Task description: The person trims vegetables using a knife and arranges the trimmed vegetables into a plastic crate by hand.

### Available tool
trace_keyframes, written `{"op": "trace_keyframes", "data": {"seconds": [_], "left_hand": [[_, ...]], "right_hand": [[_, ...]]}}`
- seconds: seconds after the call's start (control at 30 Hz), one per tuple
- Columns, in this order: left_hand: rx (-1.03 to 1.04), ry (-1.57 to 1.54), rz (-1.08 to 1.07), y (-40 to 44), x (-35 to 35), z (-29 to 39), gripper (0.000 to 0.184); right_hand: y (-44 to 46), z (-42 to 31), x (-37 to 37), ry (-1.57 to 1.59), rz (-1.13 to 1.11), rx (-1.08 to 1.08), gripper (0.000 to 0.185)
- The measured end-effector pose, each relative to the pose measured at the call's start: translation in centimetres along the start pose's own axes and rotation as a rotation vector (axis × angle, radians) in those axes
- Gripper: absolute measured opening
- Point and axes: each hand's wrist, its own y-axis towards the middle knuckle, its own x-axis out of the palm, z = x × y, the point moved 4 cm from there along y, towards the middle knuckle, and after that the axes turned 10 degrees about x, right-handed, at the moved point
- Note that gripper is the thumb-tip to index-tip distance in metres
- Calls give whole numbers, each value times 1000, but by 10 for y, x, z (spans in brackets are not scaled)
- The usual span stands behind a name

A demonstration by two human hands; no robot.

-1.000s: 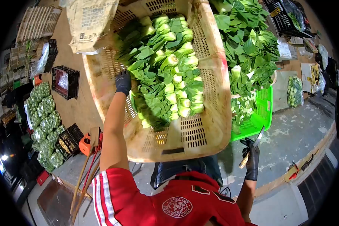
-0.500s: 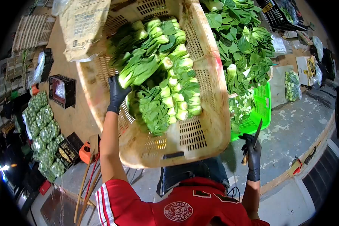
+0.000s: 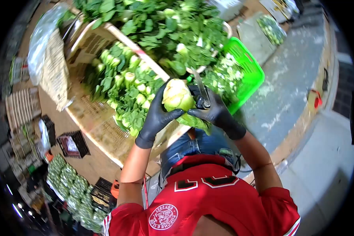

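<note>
A head of bok choy [image 3: 177, 96], its pale cut base turned up, is held in front of my body. My left hand [image 3: 155, 120], in a black glove, is closed around its left side. My right hand [image 3: 218, 114], also gloved, grips a knife [image 3: 200, 87] whose blade points up and away. The thumb of that hand touches the bok choy's right side. Left of my hands is a stained beige plastic crate [image 3: 106, 143] with rows of bok choy [image 3: 131, 88] in it. Beyond the knife lies a green basket [image 3: 252, 74] containing leaf trimmings [image 3: 226, 74].
A large pile of leafy bok choy [image 3: 153, 27] fills the far side. Paper sacking [image 3: 55, 74] and clear plastic hang over the crate's left edge. Dark crates [image 3: 72, 144] and bagged vegetables [image 3: 70, 185] stand on the floor to the left.
My left hand has moved from the crate to in front of me and now holds bok choy. My right hand has come up beside it with the knife. The view has swung right.
</note>
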Motion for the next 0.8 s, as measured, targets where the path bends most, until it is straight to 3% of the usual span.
{"op": "trace_keyframes", "data": {"seconds": [0.03, 0.07, 0.13, 0.17, 0.27, 0.3, 0.53, 0.63, 0.8], "left_hand": [[-114, -36, -64, -4, 14, -12, 84], [-88, -81, -58, -5, 27, -17, 89], [-66, 86, -133, -6, 47, -22, 91], [-34, 103, -169, -5, 57, -26, 85], [-92, 329, -340, 6, 92, -22, 77], [-32, 444, -395, 8, 101, -27, 70], [-125, 528, -580, 11, 159, -43, 70], [18, 502, -661, 14, 175, -52, 70], [46, 620, -746, 20, 203, -55, 69]], "right_hand": [[-11, 4, -7, 84, 21, 28, 59], [-20, 8, -12, 176, 40, 52, 55], [-40, 4, -39, -39, 29, 98, 41], [-48, 16, -50, -180, 72, 12, 26], [-76, 15, -86, -778, 158, 79, 18], [-85, 16, -89, -793, 172, 66, 17], [-129, 32, -113, -750, 313, 109, 15], [-147, 47, -117, -701, 331, 139, 16], [-169, 53, -124, -647, 427, 261, 19]]}}
